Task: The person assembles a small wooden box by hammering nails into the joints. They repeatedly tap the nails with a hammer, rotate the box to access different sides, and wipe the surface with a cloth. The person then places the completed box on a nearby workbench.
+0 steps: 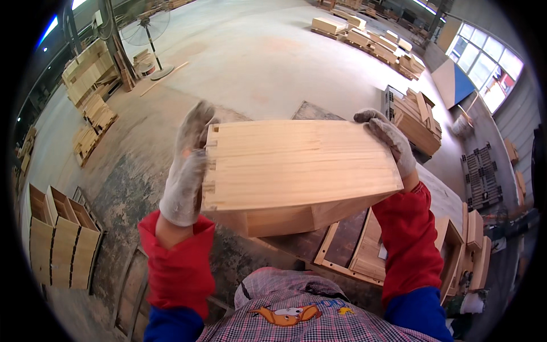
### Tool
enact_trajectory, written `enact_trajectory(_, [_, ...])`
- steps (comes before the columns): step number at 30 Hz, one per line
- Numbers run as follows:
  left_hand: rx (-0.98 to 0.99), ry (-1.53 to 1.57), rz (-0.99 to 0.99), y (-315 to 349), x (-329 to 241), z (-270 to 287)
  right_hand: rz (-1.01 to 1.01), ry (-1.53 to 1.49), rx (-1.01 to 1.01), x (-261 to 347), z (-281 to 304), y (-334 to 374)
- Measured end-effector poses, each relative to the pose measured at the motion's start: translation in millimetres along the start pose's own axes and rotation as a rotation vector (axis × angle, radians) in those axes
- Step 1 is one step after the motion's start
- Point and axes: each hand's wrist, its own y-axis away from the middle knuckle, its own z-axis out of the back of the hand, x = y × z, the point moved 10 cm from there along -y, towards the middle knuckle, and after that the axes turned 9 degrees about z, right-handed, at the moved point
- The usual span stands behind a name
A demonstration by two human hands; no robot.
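Between my two gloved hands I hold a pale wooden drawer box, lifted up in front of me with one broad side facing up. Interlocking joint notches show along its left edge. My left hand, in a grey-white work glove, presses against the left end, its fingers stretched up along the edge. My right hand, gloved too, wraps over the right end, with fingertips at the far corner. The drawer's inside faces away and is mostly hidden. Below it, a dark work surface with wooden frame pieces is partly covered.
Stacked drawers stand at the left. A loaded pallet of wooden pieces lies beyond my right hand. More wooden boxes are at the lower right. Farther off are a standing fan, wood stacks and a black plastic pallet.
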Motion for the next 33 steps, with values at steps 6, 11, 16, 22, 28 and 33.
enact_trajectory(6, [-0.11, -0.101, 0.315, -20.8, -2.9, -14.1, -0.375, -0.37, -0.261, -101.5, 40.7, 22.5])
enact_trajectory(11, [-0.125, -0.016, 0.149, -15.1, 4.5, -4.5, -0.589, 0.78, -0.133, -224.8, 136.8, 19.4])
enact_trajectory(16, [-0.046, 0.014, 0.007, -15.0, 0.3, -17.4, -0.499, 1.296, 0.21, -292.3, 152.1, -24.5])
enact_trajectory(22, [-0.127, 0.034, -0.006, -17.2, 3.4, 6.5, -0.781, 1.324, 0.717, -376.3, 129.8, -41.8])
enact_trajectory(28, [-0.085, 0.009, 0.008, -13.9, 4.0, 11.6, -0.892, 1.309, 0.677, -411.5, 138.6, -37.5])
enact_trajectory(33, [-0.163, 0.0, 0.019, -8.2, 1.9, 14.0, -0.604, 1.354, 0.509, -337.2, 130.7, -65.3])
